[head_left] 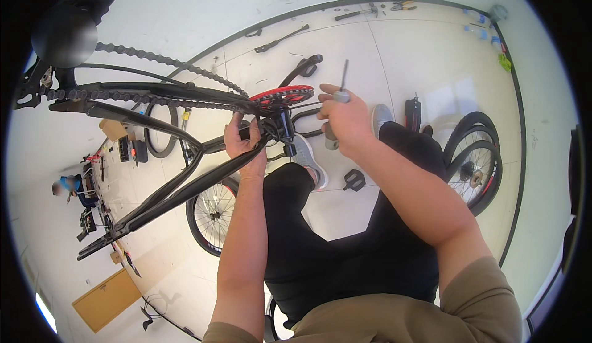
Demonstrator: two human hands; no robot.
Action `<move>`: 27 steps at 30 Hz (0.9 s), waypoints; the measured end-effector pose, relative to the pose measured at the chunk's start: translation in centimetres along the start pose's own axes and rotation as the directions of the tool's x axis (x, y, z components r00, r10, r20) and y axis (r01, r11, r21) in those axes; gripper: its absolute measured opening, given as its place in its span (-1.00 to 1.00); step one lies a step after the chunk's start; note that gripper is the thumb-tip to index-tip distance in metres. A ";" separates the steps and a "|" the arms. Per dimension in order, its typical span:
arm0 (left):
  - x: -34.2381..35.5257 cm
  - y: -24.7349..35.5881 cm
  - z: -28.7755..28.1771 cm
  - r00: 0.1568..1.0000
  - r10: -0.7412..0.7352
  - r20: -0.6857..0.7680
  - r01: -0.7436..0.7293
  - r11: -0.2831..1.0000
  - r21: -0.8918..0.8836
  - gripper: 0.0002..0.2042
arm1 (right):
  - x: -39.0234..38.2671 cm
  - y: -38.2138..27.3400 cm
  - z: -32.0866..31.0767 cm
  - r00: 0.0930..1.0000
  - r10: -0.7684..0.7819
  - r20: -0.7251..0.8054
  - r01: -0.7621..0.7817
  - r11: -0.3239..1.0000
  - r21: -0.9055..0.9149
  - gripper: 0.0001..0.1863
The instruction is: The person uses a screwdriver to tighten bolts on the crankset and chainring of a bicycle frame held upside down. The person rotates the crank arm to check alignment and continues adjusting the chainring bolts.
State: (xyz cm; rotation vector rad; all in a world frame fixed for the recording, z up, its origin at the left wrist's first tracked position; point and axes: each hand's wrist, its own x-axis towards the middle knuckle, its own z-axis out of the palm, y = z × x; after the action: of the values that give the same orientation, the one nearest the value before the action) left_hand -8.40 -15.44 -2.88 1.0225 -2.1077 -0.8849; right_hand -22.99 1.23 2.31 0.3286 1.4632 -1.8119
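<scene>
Black, glossy tubing forms the bicycle frame [166, 183], held up over the person's lap above the pale tiled floor [431, 65]. The left hand [243, 142] is wrapped around a tube beside the red toothed chainring [282, 96] and its linked metal chain [154, 59] — the right hand [342, 118] is closed on a grey-handled T-shaped hex wrench [339, 96]. Spoked wheels [478, 164] lie nearby.

Pale tiled floor [431, 53], white wall [185, 4], brown wooden door [106, 300].
</scene>
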 end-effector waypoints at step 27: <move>-0.5 -0.2 0.3 0.944 0.330 0.005 -0.329 0.939 0.098 -0.53 | 0.4 1.0 1.1 0.986 0.140 0.088 -0.137 0.990 -0.042 -0.37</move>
State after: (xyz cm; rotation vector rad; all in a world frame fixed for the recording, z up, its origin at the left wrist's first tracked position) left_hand -8.25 -15.01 -3.30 0.6870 -2.2438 -0.6137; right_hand -22.29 -0.01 1.73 0.3180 1.3747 -1.6666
